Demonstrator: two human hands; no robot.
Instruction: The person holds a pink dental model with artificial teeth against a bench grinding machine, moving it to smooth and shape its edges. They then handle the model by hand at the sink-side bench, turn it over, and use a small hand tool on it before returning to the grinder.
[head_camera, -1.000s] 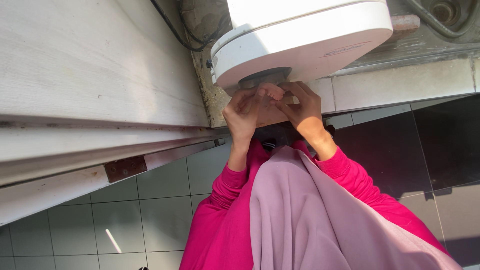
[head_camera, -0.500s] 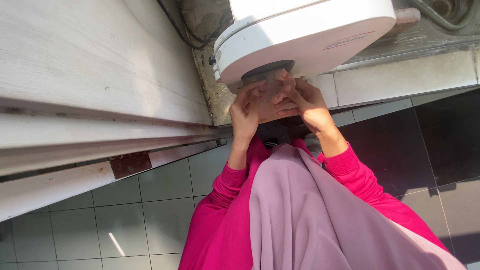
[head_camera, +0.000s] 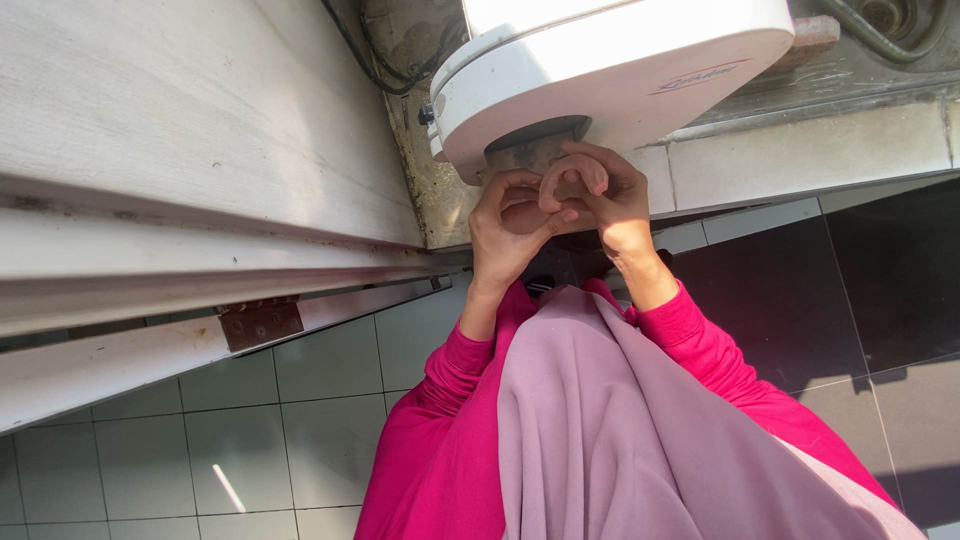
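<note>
My left hand (head_camera: 503, 228) and my right hand (head_camera: 608, 196) meet in front of my chest, fingers curled and touching each other. No object shows between them. They hover just below a dark recess (head_camera: 535, 145) on the near side of a white rounded appliance (head_camera: 610, 70). Both arms wear bright pink sleeves (head_camera: 690, 335). A mauve cloth (head_camera: 620, 430) hangs down from me over my front.
A pale wooden door or panel (head_camera: 180, 130) with a rusty hinge plate (head_camera: 260, 322) runs along the left. Black cables (head_camera: 375, 60) hang behind the appliance. A tiled ledge (head_camera: 800, 150) lies to the right, with grey floor tiles (head_camera: 230, 440) and dark tiles (head_camera: 880, 270) below.
Both hands have come slightly down and away from the appliance's dark recess, and the fingers have curled more tightly together. The view has shifted a little.
</note>
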